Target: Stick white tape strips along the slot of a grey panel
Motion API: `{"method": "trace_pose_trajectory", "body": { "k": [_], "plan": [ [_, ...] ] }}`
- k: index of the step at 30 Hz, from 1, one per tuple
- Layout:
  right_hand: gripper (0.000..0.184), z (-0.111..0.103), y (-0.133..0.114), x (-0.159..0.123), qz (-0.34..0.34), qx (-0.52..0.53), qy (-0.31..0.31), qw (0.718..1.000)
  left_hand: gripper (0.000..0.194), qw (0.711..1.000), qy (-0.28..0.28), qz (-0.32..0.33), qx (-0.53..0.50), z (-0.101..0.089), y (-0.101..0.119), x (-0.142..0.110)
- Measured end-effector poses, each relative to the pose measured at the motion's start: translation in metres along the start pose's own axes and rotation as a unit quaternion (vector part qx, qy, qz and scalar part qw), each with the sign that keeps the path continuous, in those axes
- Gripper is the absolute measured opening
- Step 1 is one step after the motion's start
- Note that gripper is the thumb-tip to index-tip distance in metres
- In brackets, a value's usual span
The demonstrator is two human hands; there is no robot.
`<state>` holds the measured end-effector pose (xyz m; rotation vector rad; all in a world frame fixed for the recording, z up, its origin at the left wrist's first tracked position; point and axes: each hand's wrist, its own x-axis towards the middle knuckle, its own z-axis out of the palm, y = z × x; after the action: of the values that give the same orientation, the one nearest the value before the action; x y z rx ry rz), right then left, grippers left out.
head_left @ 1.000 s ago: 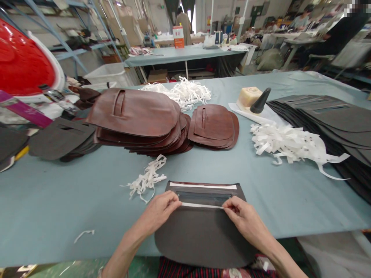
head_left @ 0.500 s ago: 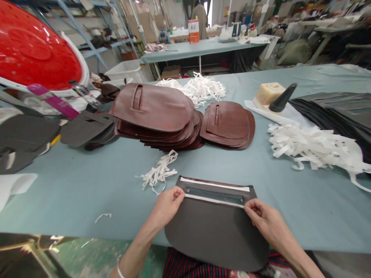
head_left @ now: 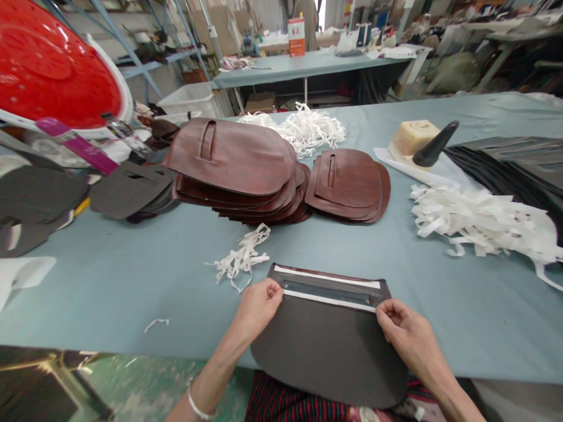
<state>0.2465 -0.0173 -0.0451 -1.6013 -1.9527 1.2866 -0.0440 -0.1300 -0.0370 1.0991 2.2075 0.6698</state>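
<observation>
A dark grey leather panel [head_left: 329, 346] lies face down at the table's front edge, its rounded end hanging over toward my lap. Near its straight edge is a long slot [head_left: 328, 291]. White tape strips run above and below that slot. My left hand [head_left: 263, 302] pinches the left end of the lower white strip [head_left: 329, 300], and my right hand [head_left: 398, 322] pinches its right end. The strip looks taut and lies along the slot's lower side. Fingers of both hands are closed, and the fingertips hide the strip's ends.
Brown leather panels [head_left: 237, 155] are stacked behind, with a smaller pile [head_left: 347, 179] beside them. White strips lie in a small bunch [head_left: 244, 255] and a large heap [head_left: 484, 220]. A cream block [head_left: 413, 140] with a black cone [head_left: 435, 145] stands at right. Grey pieces [head_left: 132, 190] lie left.
My right hand has shifted slightly right along the lower strip. Both hands keep their pinch, and the panel stays in nearly the same place. The camera view has moved a little.
</observation>
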Motion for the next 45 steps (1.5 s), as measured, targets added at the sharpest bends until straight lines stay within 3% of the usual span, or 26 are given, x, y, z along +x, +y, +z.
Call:
{"method": "trace_pose_trajectory", "body": {
  "k": [13, 16, 20, 25, 32, 45],
  "plan": [
    [0.016, 0.002, 0.000, 0.001, 0.001, -0.033, 0.012, 0.999, 0.021, 0.997, 0.021, -0.020, 0.069, 0.000, 0.014, -0.003],
    [0.015, 0.003, 0.001, 0.002, -0.004, -0.014, 0.020, 1.000, 0.018, 0.994, 0.050, -0.012, 0.096, 0.007, 0.012, -0.005],
    [0.016, 0.001, -0.001, 0.000, 0.002, 0.033, 0.027, 0.999, 0.010, 0.977, 0.146, 0.090, 0.124, 0.025, 0.006, -0.013],
    [0.013, 0.000, -0.002, -0.001, 0.000, 0.063, 0.047, 0.997, 0.019, 0.925, 0.216, 0.241, 0.198, 0.042, -0.003, -0.028],
    [0.009, 0.001, -0.010, -0.005, -0.041, -0.023, 0.089, 0.995, 0.054, 0.886, 0.121, 0.296, 0.336, 0.047, -0.001, -0.047],
    [0.009, 0.011, -0.009, -0.006, -0.057, -0.136, 0.133, 0.980, 0.054, 0.882, 0.108, 0.205, 0.411, 0.054, 0.024, -0.061]
  ]
}}
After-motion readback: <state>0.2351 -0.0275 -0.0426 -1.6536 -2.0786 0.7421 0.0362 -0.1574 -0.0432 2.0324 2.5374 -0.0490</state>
